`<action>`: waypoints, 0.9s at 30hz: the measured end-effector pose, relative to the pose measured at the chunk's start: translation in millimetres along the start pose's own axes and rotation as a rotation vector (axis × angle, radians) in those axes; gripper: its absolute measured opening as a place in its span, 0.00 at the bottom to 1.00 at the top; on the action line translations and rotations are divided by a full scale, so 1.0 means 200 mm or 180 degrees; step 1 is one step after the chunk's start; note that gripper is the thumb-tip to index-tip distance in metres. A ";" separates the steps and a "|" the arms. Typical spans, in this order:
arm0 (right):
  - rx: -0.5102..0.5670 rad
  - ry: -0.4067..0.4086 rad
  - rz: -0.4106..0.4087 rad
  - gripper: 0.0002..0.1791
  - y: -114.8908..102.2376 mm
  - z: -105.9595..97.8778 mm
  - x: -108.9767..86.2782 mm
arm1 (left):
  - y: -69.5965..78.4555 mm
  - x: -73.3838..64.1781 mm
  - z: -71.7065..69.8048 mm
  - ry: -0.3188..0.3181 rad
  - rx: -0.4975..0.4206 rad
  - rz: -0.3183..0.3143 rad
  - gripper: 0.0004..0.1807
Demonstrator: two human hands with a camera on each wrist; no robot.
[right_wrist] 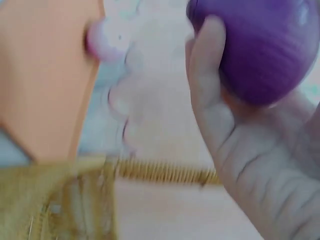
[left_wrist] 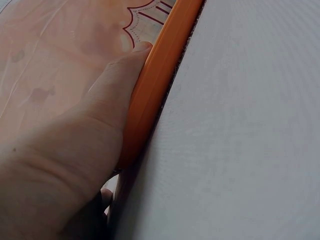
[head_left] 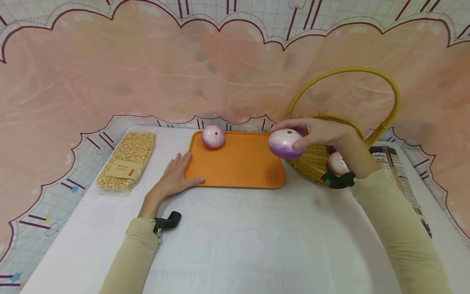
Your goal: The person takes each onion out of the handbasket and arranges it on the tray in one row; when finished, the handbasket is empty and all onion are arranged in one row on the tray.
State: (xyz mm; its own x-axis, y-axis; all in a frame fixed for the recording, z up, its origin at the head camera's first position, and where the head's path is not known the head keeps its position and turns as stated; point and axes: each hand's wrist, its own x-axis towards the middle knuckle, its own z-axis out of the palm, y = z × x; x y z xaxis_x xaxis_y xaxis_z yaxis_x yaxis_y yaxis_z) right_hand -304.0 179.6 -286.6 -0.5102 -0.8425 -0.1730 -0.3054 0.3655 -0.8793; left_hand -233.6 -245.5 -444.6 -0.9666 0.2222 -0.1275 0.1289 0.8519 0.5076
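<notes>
My right hand (head_left: 327, 130) grips a purple-and-white onion (head_left: 282, 146) above the right end of an orange tray (head_left: 238, 165). In the right wrist view the onion's deep purple side (right_wrist: 272, 52) shows, with the thumb against it. A second onion (head_left: 211, 139) sits in the tray's far left corner. My left hand (head_left: 174, 176) rests at the left end of the tray, its fingers spread along the side and the thumb on the near rim. From the left wrist, the thumb lies straight along the tray's orange edge (left_wrist: 155, 75).
A yellow wicker basket (head_left: 310, 167) with a tall hoop handle stands right of the tray, more onions (head_left: 337, 162) inside it, partly behind my right wrist. Bagged corn kernels (head_left: 128, 159) lie at the left. A newspaper (head_left: 404, 175) lies at the right, partly under the basket.
</notes>
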 end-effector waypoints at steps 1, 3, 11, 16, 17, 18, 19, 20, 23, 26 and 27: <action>-0.0061 0.0104 0.0030 0.36 -0.02 0.03 0.02 | 0.00 0.00 0.00 0.0001 -0.0003 0.0002 0.59; -0.0122 0.0318 0.0050 0.35 -0.07 0.07 0.06 | 0.00 0.00 0.00 0.0005 0.0000 0.0005 0.59; -0.0123 0.1255 0.0260 0.34 -0.11 0.22 0.23 | -0.01 0.00 0.00 -0.0003 0.0003 -0.0005 0.59; -0.0157 0.1740 0.0341 0.34 -0.11 0.29 0.31 | -0.01 0.00 0.01 0.0004 0.0001 0.0021 0.59; -0.0107 0.1817 0.0326 0.34 -0.11 0.30 0.32 | -0.01 0.00 0.01 0.0006 0.0001 0.0022 0.59; -0.0059 0.1886 0.0302 0.34 -0.11 0.32 0.34 | -0.01 0.00 0.01 0.0006 -0.0002 0.0023 0.59; -0.0020 0.1944 0.0279 0.34 -0.11 0.33 0.36 | -0.01 0.00 0.01 0.0006 -0.0003 0.0023 0.59; 0.0044 0.1997 0.0274 0.34 -0.10 0.34 0.38 | -0.02 0.00 0.01 0.0007 -0.0005 0.0025 0.59; 0.0090 0.2090 0.0313 0.35 -0.08 0.37 0.43 | -0.02 0.00 0.01 0.0016 -0.0007 0.0029 0.59; 0.0060 0.2121 0.0427 0.37 -0.05 0.40 0.49 | -0.02 0.00 0.02 0.0033 -0.0006 0.0043 0.59; 0.0021 0.2124 0.0465 0.37 -0.04 0.42 0.51 | -0.02 0.00 0.02 0.0038 -0.0003 0.0046 0.59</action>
State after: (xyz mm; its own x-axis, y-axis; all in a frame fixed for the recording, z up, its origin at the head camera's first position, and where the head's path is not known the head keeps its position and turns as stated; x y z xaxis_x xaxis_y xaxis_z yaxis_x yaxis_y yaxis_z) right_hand -287.1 57.6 -334.4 -0.9329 -0.3596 0.0187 -0.1919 0.4526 -0.8708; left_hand -233.4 -247.1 -449.6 -0.9672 0.2288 -0.1100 0.1427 0.8483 0.5100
